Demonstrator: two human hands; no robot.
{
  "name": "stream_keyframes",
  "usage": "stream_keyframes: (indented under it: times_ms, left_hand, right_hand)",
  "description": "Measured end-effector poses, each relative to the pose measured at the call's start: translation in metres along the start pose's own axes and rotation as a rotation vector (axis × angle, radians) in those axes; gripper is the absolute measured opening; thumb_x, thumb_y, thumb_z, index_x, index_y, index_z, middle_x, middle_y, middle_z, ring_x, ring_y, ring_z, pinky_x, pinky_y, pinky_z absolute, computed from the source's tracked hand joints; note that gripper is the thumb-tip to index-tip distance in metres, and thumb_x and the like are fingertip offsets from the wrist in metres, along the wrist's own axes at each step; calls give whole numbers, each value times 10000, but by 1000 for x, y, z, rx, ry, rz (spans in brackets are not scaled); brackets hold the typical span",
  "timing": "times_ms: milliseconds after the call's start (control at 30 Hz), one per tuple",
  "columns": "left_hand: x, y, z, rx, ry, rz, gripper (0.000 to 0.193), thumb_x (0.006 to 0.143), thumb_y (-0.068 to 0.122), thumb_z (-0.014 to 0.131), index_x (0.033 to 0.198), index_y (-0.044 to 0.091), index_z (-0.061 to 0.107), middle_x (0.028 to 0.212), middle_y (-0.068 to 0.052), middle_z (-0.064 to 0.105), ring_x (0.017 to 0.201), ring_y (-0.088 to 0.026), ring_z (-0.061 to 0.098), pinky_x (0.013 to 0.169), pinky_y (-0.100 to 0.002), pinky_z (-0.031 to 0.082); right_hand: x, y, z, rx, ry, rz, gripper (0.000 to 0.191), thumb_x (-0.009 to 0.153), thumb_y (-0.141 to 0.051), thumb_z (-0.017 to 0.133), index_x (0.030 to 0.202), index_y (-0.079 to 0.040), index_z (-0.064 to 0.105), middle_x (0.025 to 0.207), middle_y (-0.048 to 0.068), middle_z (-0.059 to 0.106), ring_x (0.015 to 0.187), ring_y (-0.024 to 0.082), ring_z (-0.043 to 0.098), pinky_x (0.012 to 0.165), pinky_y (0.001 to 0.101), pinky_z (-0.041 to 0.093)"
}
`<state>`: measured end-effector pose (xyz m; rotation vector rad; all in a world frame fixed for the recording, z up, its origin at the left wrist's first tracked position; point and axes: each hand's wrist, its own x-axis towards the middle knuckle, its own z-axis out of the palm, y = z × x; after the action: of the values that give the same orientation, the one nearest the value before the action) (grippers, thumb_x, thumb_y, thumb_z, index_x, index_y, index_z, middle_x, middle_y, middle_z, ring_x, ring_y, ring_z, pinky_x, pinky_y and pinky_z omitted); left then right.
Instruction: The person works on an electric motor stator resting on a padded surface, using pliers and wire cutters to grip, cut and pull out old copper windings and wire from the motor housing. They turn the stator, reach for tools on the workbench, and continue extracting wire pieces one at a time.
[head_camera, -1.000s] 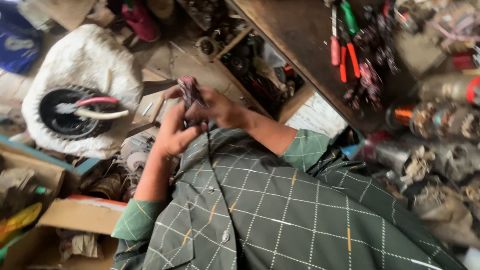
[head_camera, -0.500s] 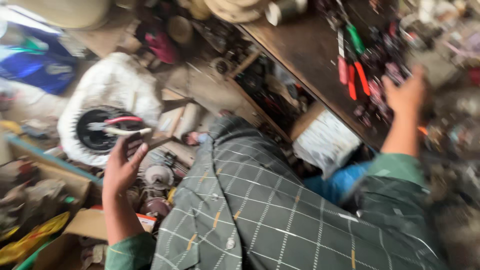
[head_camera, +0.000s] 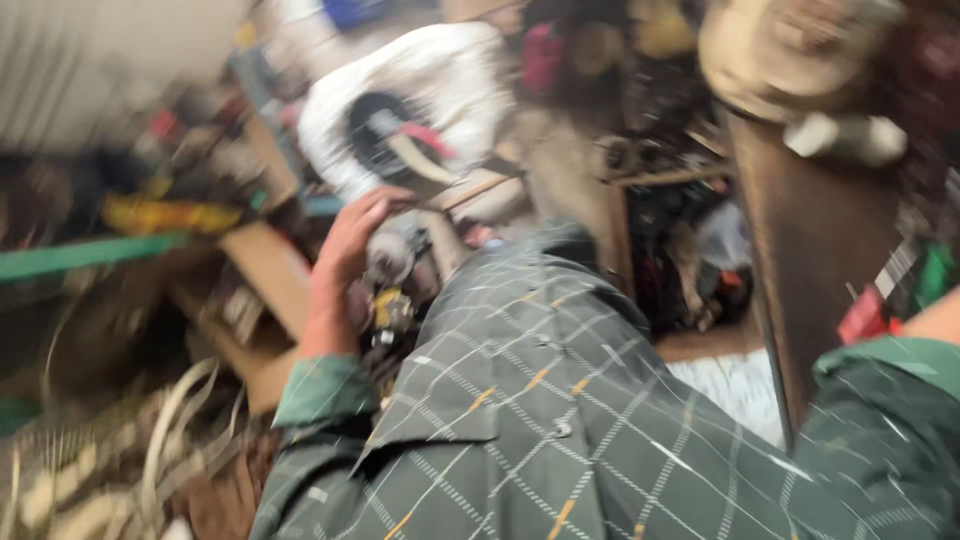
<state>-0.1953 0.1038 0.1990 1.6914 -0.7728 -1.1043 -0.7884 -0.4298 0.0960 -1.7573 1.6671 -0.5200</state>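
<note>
A small metal motor part (head_camera: 388, 262) sits left of centre, just beside the left hand (head_camera: 345, 255), whose loosely curled fingers hover over it without clearly gripping. This looks like reaching into the parts pile; the next move calls for closing on one piece. The right hand is out of frame at the right edge; only its sleeve (head_camera: 890, 400) shows. Half a second ago that hand reached the bench tools.

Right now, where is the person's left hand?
In the head view, the left hand is raised left of centre, fingers open, just below the white sack and beside a blurred metal part.
</note>
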Motion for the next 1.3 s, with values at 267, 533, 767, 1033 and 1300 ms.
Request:
stream_keyframes:
  times_ms: [267,533,767,1033,1300]
  left_hand:
    - [-47,-60,-1,-63,267,-87,496,1035,362,396,1215,34,721,1209,-107,743,1097,-222,660,967,-381,505]
    - [-21,-94,-19,313,341,-345,320,943,317,724,1115,48,717,1053,-157,739,939,-303,748,816,-365,573]
    - [52,-87,-65,937,409,118,285,845,251,827,1099,128,783,1359,-265,516,1241,-446,517,1043,-487,438]
    - [131,-109,-124,1074,-71,216,364,676,349,877,1009,213,823,1506,-246,399,1414,-503,317,1195,-579,273]
    - [136,-129,-122,934,-47,298,326,750,296,849,1056,185,825,1641,-297,197,1496,-557,131,1227,-625,154]
  right_hand:
    - [37,-48,101,77,-224,22,607,928,-516,702,1247,-7,619,1206,204,650,1098,346,624,956,464,498]
    - [-5,-9,94,347,-166,319,644,929,-555,649,1283,-21,594,1221,181,636,1098,319,616,931,458,494]
    - [-124,1,66,584,34,633,678,930,-590,602,1315,-33,572,1234,161,624,1098,295,608,909,453,490]
    - [-288,-19,64,776,217,776,718,931,-629,549,1351,-47,547,1248,139,611,1098,267,600,883,447,485]
    - [-311,-70,96,1092,172,597,760,933,-669,495,1387,-61,523,1263,116,597,1098,240,591,858,441,481]
